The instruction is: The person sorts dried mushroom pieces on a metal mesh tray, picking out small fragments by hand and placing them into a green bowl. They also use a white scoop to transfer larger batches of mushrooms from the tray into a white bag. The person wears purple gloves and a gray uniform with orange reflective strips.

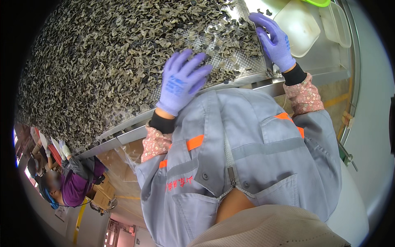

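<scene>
My left hand (183, 81), in a purple knit glove, hovers over or rests on the near part of a woven metal mesh surface (244, 60), palm down with fingers spread. Dark, curled dried pieces, apparently wood ear fungus (114, 58), cover the mesh thickly to the left and more thinly under both hands. My right hand (276, 43), gloved the same way, is at the mesh's right edge, beside a metal side strip (268, 60). Its thumb and fingers are apart, and nothing shows between them. Contact of its fingertips with the pieces is unclear.
To the right, a white plastic tub (297, 29) and a clear plastic container (334, 23) stand on a steel shelf (328, 61). A metal rail (132, 125) runs along the near edge. At far left, a co-worker (78, 182) in white gloves stands near cardboard boxes (103, 194).
</scene>
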Action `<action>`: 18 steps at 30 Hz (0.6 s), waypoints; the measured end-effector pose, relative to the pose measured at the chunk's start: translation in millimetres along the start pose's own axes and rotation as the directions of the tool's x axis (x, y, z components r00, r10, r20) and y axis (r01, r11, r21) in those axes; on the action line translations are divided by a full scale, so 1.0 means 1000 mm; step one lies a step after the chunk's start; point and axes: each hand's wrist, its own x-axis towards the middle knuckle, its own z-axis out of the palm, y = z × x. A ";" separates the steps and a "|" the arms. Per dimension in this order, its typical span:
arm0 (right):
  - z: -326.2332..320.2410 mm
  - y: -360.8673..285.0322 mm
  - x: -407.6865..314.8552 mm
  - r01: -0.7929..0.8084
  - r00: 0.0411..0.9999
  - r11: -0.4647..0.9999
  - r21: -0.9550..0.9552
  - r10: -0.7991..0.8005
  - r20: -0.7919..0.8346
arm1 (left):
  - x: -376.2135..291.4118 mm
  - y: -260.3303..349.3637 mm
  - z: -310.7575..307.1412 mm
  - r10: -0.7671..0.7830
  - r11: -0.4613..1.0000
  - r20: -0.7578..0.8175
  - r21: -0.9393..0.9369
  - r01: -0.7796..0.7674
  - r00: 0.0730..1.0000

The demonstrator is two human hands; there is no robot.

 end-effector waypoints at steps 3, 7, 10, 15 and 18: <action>0.004 0.001 -0.004 -0.010 1.000 0.999 0.037 0.010 0.001 | 0.024 0.016 0.015 0.178 0.981 0.094 -0.100 -0.168 0.980; 0.008 -0.002 -0.014 0.208 0.977 0.906 -0.368 -0.211 0.033 | 0.047 0.021 0.036 0.279 0.946 0.114 -0.205 -0.252 0.954; 0.010 -0.011 -0.027 0.255 0.959 0.834 -0.489 -0.282 0.018 | 0.045 0.012 0.037 0.184 0.978 0.095 -0.121 -0.173 0.978; 0.026 -0.020 -0.030 0.194 0.979 0.752 -0.630 -0.188 0.077 | 0.027 -0.007 0.017 -0.083 0.997 -0.102 -0.008 0.082 0.991; 0.034 -0.018 -0.028 0.226 0.972 0.720 -0.656 -0.208 0.107 | 0.010 -0.019 -0.002 -0.190 0.980 -0.142 0.030 0.196 0.971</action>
